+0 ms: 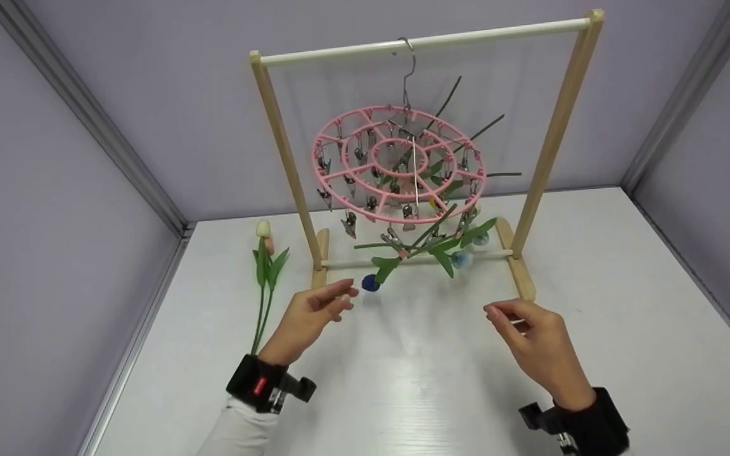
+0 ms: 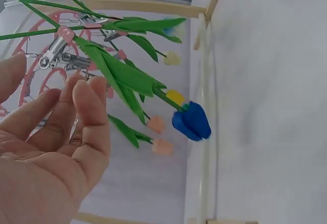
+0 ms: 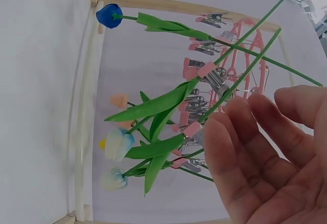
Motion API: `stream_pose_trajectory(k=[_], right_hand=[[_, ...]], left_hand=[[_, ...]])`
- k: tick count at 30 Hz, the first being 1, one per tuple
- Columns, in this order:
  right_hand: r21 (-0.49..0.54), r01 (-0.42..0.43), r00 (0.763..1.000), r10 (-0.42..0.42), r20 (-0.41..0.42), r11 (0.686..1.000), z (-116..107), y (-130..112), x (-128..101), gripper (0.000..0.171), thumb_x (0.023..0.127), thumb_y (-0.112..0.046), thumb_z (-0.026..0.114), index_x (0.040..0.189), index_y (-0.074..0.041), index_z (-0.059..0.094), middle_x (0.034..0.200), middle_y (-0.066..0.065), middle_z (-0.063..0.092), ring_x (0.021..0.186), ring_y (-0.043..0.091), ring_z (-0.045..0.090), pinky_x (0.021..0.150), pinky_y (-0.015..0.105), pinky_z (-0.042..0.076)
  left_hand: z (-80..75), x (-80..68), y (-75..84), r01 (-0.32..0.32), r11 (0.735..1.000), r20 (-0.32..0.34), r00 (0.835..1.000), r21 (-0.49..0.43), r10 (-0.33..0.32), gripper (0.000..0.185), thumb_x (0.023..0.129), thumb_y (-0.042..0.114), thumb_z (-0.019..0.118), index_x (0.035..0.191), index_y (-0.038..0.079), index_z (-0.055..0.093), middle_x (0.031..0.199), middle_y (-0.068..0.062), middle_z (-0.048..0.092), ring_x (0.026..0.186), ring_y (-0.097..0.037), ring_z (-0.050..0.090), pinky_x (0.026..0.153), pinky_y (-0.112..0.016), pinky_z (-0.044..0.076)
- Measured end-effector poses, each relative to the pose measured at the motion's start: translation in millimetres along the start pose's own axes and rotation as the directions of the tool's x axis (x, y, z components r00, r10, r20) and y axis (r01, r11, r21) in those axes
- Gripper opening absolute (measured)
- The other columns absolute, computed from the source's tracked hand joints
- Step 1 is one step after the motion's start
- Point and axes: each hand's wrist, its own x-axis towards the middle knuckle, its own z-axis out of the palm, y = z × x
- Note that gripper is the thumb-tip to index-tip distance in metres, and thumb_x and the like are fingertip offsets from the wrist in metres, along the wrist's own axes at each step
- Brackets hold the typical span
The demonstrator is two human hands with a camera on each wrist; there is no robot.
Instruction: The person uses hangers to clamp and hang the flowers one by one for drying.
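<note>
A pink round clip hanger (image 1: 398, 166) hangs by a metal hook from a wooden rack (image 1: 425, 42). Several artificial tulips hang head-down from its clips, among them a blue tulip (image 1: 371, 282) (image 2: 192, 122) (image 3: 109, 15) and pale blue ones (image 1: 462, 258) (image 3: 118, 143). My left hand (image 1: 315, 311) (image 2: 56, 147) hovers just left of the blue tulip, fingers relaxed, holding nothing. My right hand (image 1: 530, 335) (image 3: 268, 157) floats in front of the rack's right foot, fingers loosely bent, with nothing in it.
Two loose tulips (image 1: 266, 266) with green stems lie on the white table (image 1: 416, 380) left of the rack. Lilac walls (image 1: 35, 221) close in the table on three sides. The rack's wooden feet (image 1: 521, 269) rest on the tabletop.
</note>
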Motion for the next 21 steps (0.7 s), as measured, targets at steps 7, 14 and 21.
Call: stream_pose_trajectory(k=[7, 14, 21], right_hand=[[-0.030, -0.058, 0.998, 0.059, 0.005, 0.998, -11.4, 15.2, -12.4, 0.010, 0.090, -0.016, 0.064, 0.095, -0.014, 0.072, 0.086, -0.005, 0.068, 0.074, 0.008, 0.063, 0.063, 0.013, 0.046], [-0.107, -0.115, 0.993, 0.115, -0.009, 0.988, -24.2, 34.3, -23.0, 0.010, 0.090, -0.019, 0.064, 0.094, -0.014, 0.072, 0.086, -0.005, 0.068, 0.074, 0.005, 0.062, 0.063, 0.011, 0.045], [-0.178, -0.165, 0.986, 0.162, -0.031, 0.970, -40.7, 54.1, -30.1, 0.013, 0.089, -0.022, 0.064, 0.094, -0.012, 0.071, 0.086, -0.002, 0.069, 0.073, 0.005, 0.062, 0.060, 0.010, 0.045]], left_hand=[[-25.9, -39.6, -44.5, 0.022, 0.953, -0.216, 0.975, 0.303, 0.046, 0.025, 0.093, 0.022, 0.059, 0.114, 0.011, 0.067, 0.106, -0.004, 0.067, 0.095, -0.017, 0.062, 0.075, -0.028, 0.050], [-52.4, -61.5, -67.8, 0.160, 0.858, -0.372, 0.927, 0.489, 0.039, 0.017, 0.091, 0.020, 0.062, 0.105, 0.019, 0.071, 0.097, 0.000, 0.068, 0.083, -0.014, 0.059, 0.065, -0.028, 0.048], [-83.5, -65.8, -86.7, 0.259, 0.815, -0.488, 0.872, 0.519, 0.034, 0.017, 0.090, 0.013, 0.062, 0.103, 0.005, 0.071, 0.093, -0.006, 0.068, 0.081, -0.020, 0.059, 0.062, -0.029, 0.046]])
